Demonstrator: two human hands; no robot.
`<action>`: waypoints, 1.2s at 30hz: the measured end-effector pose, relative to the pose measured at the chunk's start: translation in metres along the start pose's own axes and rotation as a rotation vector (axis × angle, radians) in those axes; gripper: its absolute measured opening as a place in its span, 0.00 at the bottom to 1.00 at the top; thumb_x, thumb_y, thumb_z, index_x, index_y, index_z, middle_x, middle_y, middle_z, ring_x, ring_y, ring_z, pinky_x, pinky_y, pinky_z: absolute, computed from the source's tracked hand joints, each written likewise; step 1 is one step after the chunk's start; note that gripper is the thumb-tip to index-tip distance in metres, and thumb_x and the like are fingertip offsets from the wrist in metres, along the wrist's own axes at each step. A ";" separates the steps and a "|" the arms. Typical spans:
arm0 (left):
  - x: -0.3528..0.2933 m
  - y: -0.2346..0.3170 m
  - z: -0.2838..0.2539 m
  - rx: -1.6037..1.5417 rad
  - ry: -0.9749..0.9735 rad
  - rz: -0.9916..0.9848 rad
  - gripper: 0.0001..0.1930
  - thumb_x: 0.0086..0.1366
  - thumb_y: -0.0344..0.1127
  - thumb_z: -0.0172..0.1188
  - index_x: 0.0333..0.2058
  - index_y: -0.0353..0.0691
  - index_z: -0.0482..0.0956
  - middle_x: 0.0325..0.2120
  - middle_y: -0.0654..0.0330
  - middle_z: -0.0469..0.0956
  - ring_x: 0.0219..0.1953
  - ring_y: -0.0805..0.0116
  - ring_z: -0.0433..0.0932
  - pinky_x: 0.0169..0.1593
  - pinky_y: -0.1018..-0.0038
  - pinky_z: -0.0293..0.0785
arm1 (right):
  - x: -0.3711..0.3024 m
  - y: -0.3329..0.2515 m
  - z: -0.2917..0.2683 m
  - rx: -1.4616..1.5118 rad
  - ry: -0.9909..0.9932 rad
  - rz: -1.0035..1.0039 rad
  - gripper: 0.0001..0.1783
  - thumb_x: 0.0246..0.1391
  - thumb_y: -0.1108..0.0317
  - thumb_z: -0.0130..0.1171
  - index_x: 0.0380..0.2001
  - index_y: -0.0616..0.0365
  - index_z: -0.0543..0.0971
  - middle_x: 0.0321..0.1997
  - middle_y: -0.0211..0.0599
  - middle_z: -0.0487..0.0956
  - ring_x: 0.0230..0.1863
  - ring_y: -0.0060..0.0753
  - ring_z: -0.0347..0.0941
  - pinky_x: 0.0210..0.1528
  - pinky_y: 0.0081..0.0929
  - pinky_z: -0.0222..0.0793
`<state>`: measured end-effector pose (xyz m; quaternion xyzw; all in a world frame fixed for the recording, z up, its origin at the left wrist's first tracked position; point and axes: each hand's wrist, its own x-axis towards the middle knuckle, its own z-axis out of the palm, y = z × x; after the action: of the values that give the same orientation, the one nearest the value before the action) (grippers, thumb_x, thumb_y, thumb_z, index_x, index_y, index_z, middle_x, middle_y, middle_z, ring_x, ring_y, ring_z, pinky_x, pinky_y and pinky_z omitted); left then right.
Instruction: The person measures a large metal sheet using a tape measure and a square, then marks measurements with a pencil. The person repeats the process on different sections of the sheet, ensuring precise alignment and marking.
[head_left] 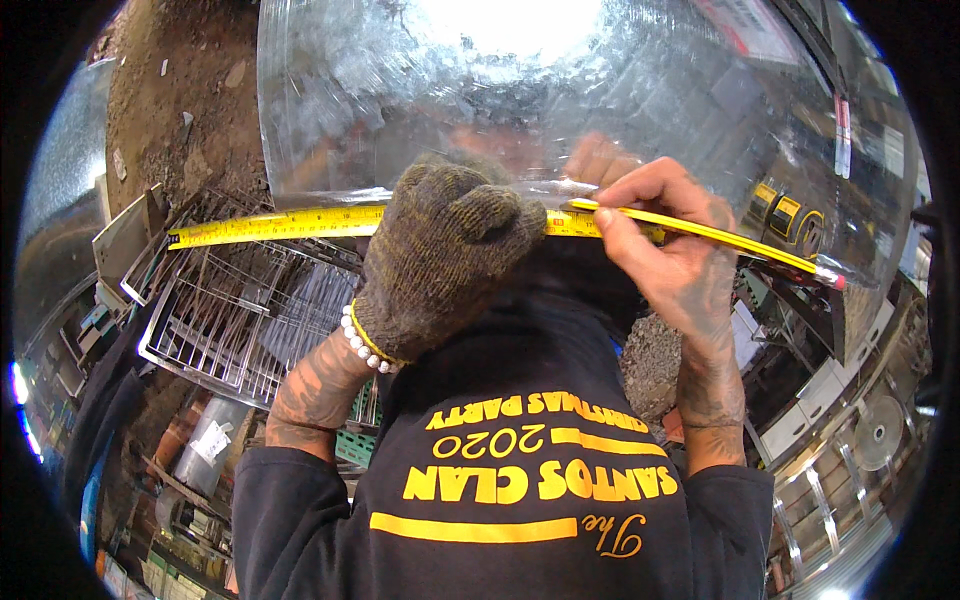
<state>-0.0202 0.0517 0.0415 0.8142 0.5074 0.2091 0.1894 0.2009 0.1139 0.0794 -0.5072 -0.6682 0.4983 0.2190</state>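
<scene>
A shiny metal sheet [330,130] lies in front of me. Along its near edge stretches a yellow tape measure blade [270,228], its hooked end sticking out past the sheet at the left. My left hand [440,250], in a dark knit glove with a white bead bracelet at the wrist, is closed over the blade and presses it at the edge. My bare right hand [670,245] pinches a yellow-and-black pencil [730,231], its tip at the blade and the sheet's edge, its pink eraser pointing right. The tape measure's black-and-yellow case [787,216] sits on the sheet at the right.
Below the sheet at the left are wire racks [230,330] and a metal cylinder [212,442]. Bare dirt ground [170,130] shows at the far left. Gravel [650,365] lies under my right forearm. A ladder-like metal frame [822,505] stands at the lower right.
</scene>
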 end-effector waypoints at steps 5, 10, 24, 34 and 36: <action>0.002 0.003 0.000 -0.005 0.001 -0.027 0.22 0.46 0.37 0.70 0.43 0.49 0.83 0.37 0.62 0.77 0.44 0.55 0.75 0.47 0.56 0.71 | -0.009 0.000 0.001 0.085 0.177 -0.061 0.10 0.57 0.74 0.63 0.43 0.57 0.80 0.37 0.39 0.84 0.35 0.33 0.81 0.41 0.27 0.76; 0.001 0.001 -0.004 -0.015 0.003 0.002 0.23 0.46 0.37 0.70 0.44 0.48 0.83 0.39 0.61 0.77 0.45 0.53 0.75 0.49 0.56 0.71 | -0.027 0.013 -0.002 -0.398 0.059 -0.380 0.19 0.43 0.72 0.74 0.41 0.52 0.81 0.39 0.34 0.82 0.44 0.41 0.78 0.53 0.39 0.71; -0.005 -0.001 -0.018 0.003 0.026 -0.009 0.22 0.46 0.37 0.70 0.44 0.48 0.84 0.40 0.63 0.79 0.45 0.55 0.76 0.51 0.58 0.71 | -0.028 0.030 0.003 -0.543 0.067 -0.492 0.19 0.42 0.76 0.69 0.40 0.52 0.78 0.39 0.35 0.81 0.47 0.44 0.75 0.55 0.42 0.68; -0.050 -0.031 -0.055 0.198 0.116 -0.189 0.19 0.45 0.30 0.72 0.40 0.44 0.87 0.37 0.59 0.82 0.42 0.55 0.79 0.49 0.61 0.74 | -0.028 0.028 0.003 -0.556 0.085 -0.468 0.18 0.43 0.74 0.71 0.40 0.51 0.79 0.38 0.32 0.82 0.46 0.40 0.77 0.56 0.40 0.68; -0.050 -0.032 -0.054 0.202 0.123 -0.182 0.19 0.45 0.30 0.73 0.40 0.44 0.87 0.37 0.59 0.82 0.43 0.55 0.79 0.49 0.61 0.74 | -0.028 0.027 0.003 -0.559 0.080 -0.463 0.18 0.44 0.74 0.71 0.40 0.51 0.79 0.37 0.32 0.82 0.46 0.40 0.77 0.55 0.40 0.68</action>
<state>-0.0929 0.0250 0.0632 0.7653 0.6083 0.1884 0.0935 0.2219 0.0867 0.0598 -0.4021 -0.8665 0.2134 0.2049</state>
